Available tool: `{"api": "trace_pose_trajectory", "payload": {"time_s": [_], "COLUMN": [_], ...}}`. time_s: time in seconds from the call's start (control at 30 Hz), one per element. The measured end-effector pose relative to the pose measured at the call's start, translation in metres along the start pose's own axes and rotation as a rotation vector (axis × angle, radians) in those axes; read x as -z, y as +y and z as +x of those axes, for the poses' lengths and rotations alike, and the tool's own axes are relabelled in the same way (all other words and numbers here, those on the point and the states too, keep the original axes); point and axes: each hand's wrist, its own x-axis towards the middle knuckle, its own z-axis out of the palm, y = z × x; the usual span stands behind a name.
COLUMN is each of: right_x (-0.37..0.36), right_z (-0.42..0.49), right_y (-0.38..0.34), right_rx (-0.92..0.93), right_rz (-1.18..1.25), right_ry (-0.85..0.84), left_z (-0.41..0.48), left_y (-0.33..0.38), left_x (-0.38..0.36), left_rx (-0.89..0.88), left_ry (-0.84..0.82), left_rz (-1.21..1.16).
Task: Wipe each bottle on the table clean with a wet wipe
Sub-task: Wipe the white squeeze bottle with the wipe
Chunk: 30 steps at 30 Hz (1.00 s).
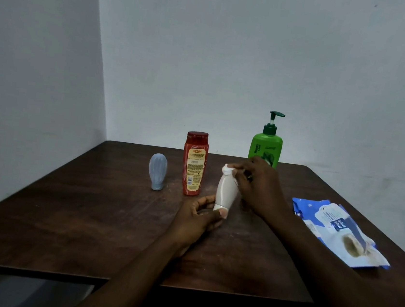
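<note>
Near the red bottle [194, 163], left hand [199, 216] is gripping the white bottle [226, 194] steady while right hand [258, 187] is pinching the wipe [227, 169] onto its top.

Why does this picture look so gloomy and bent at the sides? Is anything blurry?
Head view: dim, flat light, so the dark table shows few shadows; head view: the wide lens tilts the wall corner and splays the table's edges; head view: the right hand pinching the wet wipe on the white bottle looks slightly smeared, the red bottle sharper.
</note>
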Motion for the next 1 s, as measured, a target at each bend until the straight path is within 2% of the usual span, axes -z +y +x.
{"api": "trace_pose_trajectory", "payload": {"time_s": [0.23, 0.4, 0.57, 0.9, 1.0], "right_x": [-0.004, -0.019, -0.026, -0.024, -0.024], "right_z": [-0.006, -0.03, -0.057, -0.06, -0.058], "right_y": [0.003, 0.001, -0.005, -0.017, -0.018], "right_rx": [-0.449, -0.567, -0.544, -0.288, -0.212], "right_rz": [0.571, 0.798, 0.781, 0.534, 0.445], "right_ry": [0.024, 0.059, 0.023, 0.038, 0.096], "left_z": [0.004, 0.011, 0.016, 0.014, 0.013], "left_y": [-0.002, -0.006, -0.008, -0.007, -0.007], "left_x": [0.001, 0.005, 0.007, 0.002, 0.003], "left_rx": [0.01, -0.001, -0.042, -0.102, -0.12], "left_ry": [-0.024, -0.019, 0.043, 0.004, -0.002], "left_rz": [-0.094, -0.174, -0.202, -0.103, -0.064]}}
